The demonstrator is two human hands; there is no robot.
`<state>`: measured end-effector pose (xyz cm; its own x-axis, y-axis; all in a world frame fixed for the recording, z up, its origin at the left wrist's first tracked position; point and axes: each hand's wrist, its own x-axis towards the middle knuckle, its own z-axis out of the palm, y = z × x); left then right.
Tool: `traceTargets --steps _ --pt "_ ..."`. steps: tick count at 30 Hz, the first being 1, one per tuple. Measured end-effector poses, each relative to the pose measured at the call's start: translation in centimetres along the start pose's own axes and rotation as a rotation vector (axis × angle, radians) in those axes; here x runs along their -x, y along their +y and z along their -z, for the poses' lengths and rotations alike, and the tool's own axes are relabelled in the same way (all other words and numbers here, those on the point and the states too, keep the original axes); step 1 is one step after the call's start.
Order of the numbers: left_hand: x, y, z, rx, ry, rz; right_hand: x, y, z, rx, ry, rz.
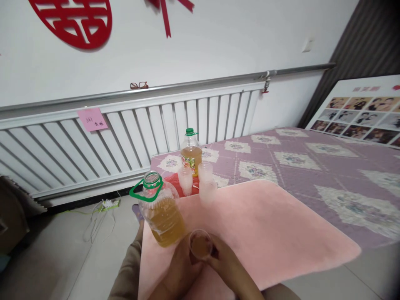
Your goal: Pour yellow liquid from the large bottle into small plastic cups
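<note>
A small clear plastic cup (200,245) with a little amber liquid sits low over the pink blanket (265,225). Both hands close round it: my left hand (178,266) from the left, my right hand (226,263) from the right. Just left of the cup stands an uncapped clear bottle (162,214) with a green handle ring, about half full of amber liquid, leaning slightly. Farther back, a capped bottle (191,155) with a green lid and two stacks of empty clear cups (185,180) (206,183) stand by a red patch.
A purple patterned bedspread (312,166) lies to the right, with a photo board (359,112) against the dark wall. A white radiator (125,133) with a pink note (91,119) runs along the back wall. Cables (100,216) lie on the tiled floor at left.
</note>
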<state>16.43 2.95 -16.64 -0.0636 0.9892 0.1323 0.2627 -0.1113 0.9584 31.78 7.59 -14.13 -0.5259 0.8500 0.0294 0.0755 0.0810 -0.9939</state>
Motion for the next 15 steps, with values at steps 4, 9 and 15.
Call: traceTargets --steps 4,9,15 --pt "-0.11 0.15 0.07 0.010 -0.010 0.000 -0.01 0.45 -0.07 0.015 0.030 0.000" --pt "-0.01 -0.04 0.09 0.001 0.002 -0.001 0.17 0.32 0.05 0.006 0.002 -0.005" --pt "0.05 -0.28 0.12 0.044 0.004 0.033 0.19 0.55 0.27 0.089 0.014 -0.005"
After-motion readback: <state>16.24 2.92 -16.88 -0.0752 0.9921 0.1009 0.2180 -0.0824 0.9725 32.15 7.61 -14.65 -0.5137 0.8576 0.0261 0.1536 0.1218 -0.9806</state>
